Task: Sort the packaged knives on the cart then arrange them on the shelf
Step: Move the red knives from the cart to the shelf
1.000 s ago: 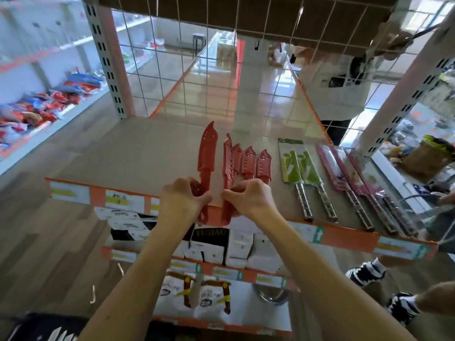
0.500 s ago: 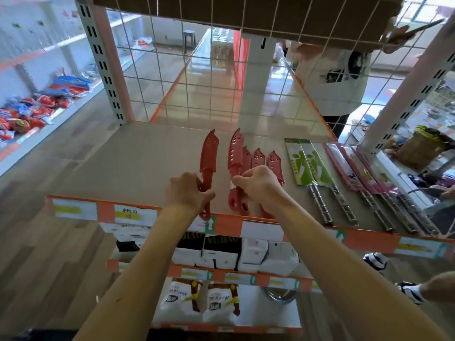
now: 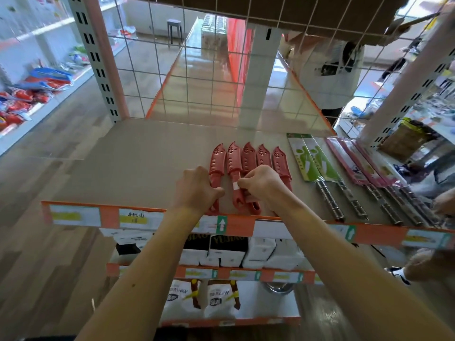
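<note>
Several red sheathed knives lie side by side on the beige shelf point(image 3: 138, 163), tips pointing away from me. My left hand point(image 3: 195, 190) grips the handle of the leftmost red knife point(image 3: 217, 159). My right hand point(image 3: 261, 184) pinches the handle of the second red knife point(image 3: 234, 159), where a small white label shows. To the right lie two knives in green packaging point(image 3: 311, 163) and several in pink packaging point(image 3: 354, 163), steel handles toward me.
A wire grid point(image 3: 197, 70) backs the shelf, with an orange price rail point(image 3: 246, 225) along its front. Lower shelves hold white boxes point(image 3: 261, 252) and bagged goods point(image 3: 219, 301). Another person point(image 3: 332, 77) stands behind the grid; someone's hand point(image 3: 443, 203) is at the right edge.
The two red knives I held upright and apart now lie flat beside the others in one row. Both hands moved forward and down onto the shelf.
</note>
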The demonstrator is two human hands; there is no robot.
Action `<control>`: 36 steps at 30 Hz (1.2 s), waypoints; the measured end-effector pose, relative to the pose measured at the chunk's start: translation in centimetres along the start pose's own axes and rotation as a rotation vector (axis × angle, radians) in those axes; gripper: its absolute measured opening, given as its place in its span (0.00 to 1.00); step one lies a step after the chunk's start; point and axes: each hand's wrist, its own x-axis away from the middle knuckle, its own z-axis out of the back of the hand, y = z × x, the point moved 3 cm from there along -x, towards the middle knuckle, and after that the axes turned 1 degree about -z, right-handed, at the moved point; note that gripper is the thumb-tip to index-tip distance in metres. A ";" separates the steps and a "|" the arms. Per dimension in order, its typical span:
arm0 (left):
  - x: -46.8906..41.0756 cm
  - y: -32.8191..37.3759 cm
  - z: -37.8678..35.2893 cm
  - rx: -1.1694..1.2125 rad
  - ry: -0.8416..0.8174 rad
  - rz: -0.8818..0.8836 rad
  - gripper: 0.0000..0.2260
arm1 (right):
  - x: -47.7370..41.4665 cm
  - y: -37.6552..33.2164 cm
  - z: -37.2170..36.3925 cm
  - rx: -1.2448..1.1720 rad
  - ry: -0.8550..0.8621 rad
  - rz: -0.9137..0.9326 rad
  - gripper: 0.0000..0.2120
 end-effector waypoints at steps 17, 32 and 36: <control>-0.6 -0.8 -1.2 0.004 0.050 -0.073 0.11 | 2.1 0.0 0.1 0.214 0.173 0.305 0.10; 1.3 -1.3 -1.0 0.023 -0.012 -0.278 0.13 | 3.8 1.7 -2.0 0.430 0.254 0.619 0.16; 1.4 -1.3 -1.2 0.017 -0.030 -0.260 0.13 | 3.8 1.8 -2.7 0.415 0.240 0.613 0.11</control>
